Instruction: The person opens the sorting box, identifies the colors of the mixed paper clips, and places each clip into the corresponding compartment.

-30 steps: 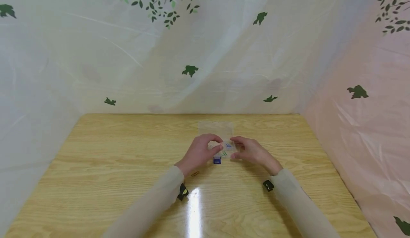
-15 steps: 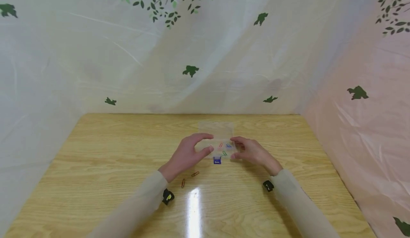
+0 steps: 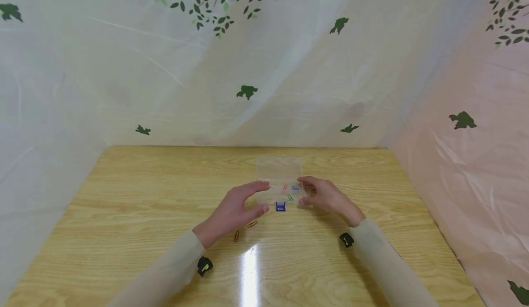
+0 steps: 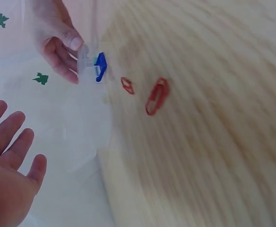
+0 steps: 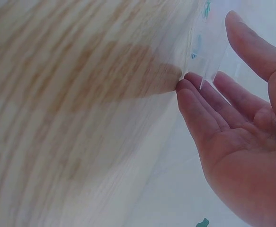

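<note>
A clear plastic box [image 3: 278, 197] with its lid [image 3: 278, 168] raised stands toward the back of the table. Inside lie a red paper clip [image 3: 284, 187], blue paper clips [image 3: 295, 187] and a green paper clip [image 3: 290, 198]. A blue latch [image 3: 280, 207] hangs at its front. My left hand [image 3: 231, 213], fingers spread and holding nothing, hovers by the box's left side. With thumb and fingers my right hand [image 3: 328, 198] holds the box's right end. Two red paper clips, one [image 4: 157, 96] nearer the left wrist camera and another [image 4: 127, 85] closer to the box, lie on the wood.
The wooden table [image 3: 144, 197] reaches back to a pale curtain [image 3: 186, 91] printed with leaves. A pinkish curtain [image 3: 475, 169] borders the right side. Each wrist carries a small black camera, the left one [image 3: 204, 266] and the right one [image 3: 346, 239]. Light glares [image 3: 250, 275] off the tabletop.
My left hand has drawn back leftward from over the box and spread its fingers, uncovering the red clip inside and one on the table. The right hand has stayed at the box.
</note>
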Motion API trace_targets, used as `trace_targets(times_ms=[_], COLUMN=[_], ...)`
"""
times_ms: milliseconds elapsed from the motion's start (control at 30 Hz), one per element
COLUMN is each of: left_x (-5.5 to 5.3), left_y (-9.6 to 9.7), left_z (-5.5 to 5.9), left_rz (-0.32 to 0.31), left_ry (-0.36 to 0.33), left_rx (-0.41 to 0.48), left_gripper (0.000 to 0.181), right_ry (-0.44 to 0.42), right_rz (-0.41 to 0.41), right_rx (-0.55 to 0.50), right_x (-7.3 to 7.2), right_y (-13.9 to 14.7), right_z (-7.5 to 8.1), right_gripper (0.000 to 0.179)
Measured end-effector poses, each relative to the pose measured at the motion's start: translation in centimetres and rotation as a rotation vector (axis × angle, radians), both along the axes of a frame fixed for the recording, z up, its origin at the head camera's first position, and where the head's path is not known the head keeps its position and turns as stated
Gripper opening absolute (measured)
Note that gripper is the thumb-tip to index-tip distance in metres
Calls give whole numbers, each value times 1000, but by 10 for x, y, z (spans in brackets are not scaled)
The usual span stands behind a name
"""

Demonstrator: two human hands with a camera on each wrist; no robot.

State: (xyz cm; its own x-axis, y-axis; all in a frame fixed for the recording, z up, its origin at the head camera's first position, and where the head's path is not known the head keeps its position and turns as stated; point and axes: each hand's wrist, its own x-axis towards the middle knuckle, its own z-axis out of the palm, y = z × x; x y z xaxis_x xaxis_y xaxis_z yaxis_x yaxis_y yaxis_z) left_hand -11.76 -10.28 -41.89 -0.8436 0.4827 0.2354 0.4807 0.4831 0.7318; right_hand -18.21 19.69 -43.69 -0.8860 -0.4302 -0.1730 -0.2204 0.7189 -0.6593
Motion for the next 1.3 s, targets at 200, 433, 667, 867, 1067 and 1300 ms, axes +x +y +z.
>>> trace_targets(times_ms=[200, 433, 667, 867, 1067, 1300], left_x=[9, 18, 23, 28, 33, 33], left_y=[-9, -20, -22, -21, -19, -17], left_z=[-6, -13, -19, -28, -33, -36], left_rz=[-38, -45, -26, -52, -46, -25], left_ry=[40, 84, -8, -1, 35, 37], left_rx=[-77, -174, -203, -245, -307, -330], left_gripper=[52, 54, 51, 47, 45, 43], right_ry=[-13, -10, -21, -22, -28, -26], right_rz=[0, 7, 7, 9, 7, 11], right_rx=[-10, 0, 4, 7, 2, 1], right_x=[2, 3, 4, 5, 7, 8], right_y=[1, -1, 0, 1, 1, 1], right_z=[1, 1, 2, 5, 6, 6], right_gripper=[68, 68, 68, 67, 67, 67])
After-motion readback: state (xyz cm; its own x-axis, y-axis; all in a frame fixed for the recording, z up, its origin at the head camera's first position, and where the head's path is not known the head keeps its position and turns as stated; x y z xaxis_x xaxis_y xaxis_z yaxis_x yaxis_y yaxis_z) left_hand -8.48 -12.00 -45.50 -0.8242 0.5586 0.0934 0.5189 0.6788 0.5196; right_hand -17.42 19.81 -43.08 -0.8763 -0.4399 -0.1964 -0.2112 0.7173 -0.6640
